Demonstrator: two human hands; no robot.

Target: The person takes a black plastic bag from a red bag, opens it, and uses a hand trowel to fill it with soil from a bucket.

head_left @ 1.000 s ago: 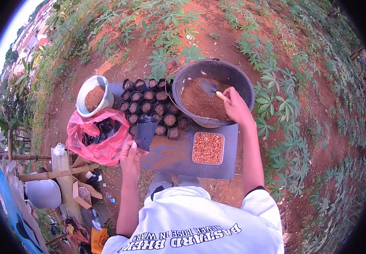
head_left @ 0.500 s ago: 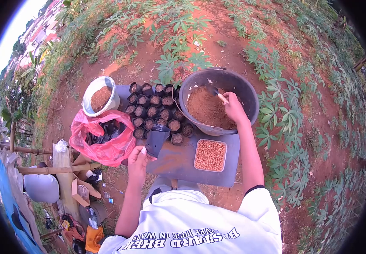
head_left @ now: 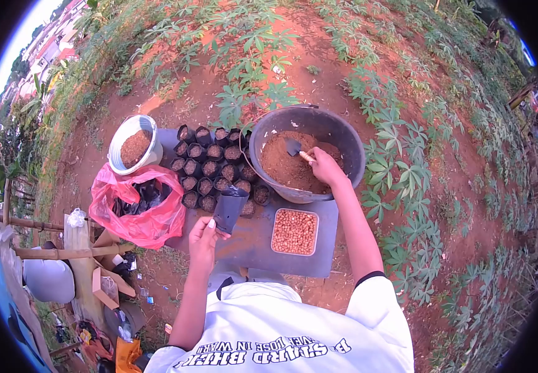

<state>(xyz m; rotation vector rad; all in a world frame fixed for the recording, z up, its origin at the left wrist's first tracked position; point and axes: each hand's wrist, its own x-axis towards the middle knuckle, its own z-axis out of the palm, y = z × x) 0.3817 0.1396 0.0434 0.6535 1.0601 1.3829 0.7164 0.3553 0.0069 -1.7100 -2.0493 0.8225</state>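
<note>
Head view, looking down over a white shirt (head_left: 281, 329).

Left hand (head_left: 204, 239): near, left of centre, raised over the near edge of a grey board (head_left: 247, 245). Fingers are pinched on the lower end of an empty black nursery bag (head_left: 229, 209). The bag is held upright and its mouth points toward the far side, just short of the filled bags.

On the board, right of the held bag: a shallow clear tray (head_left: 316, 235) of pale brown seeds (head_left: 294, 231), lying flat and untouched.

Left of the board, on the ground: a red plastic bag (head_left: 141, 225), open, with dark bags inside. It is clear of both hands.

Right hand (head_left: 325, 166): arm stretched to the far right, fingers clenched round the pale handle of a small trowel (head_left: 294, 147). The blade rests on the soil (head_left: 281, 166) inside a large dark basin (head_left: 343, 133). The basin sits at the far right end of the board, just beyond the tray.

Left of the basin and touching it: a block of filled black bags (head_left: 210, 169) standing in rows, each topped with soil.

Far left: a white bucket (head_left: 154, 155) partly filled with brown soil, beside the rows.

Beyond: red earth and cassava plants (head_left: 244, 93).
</note>
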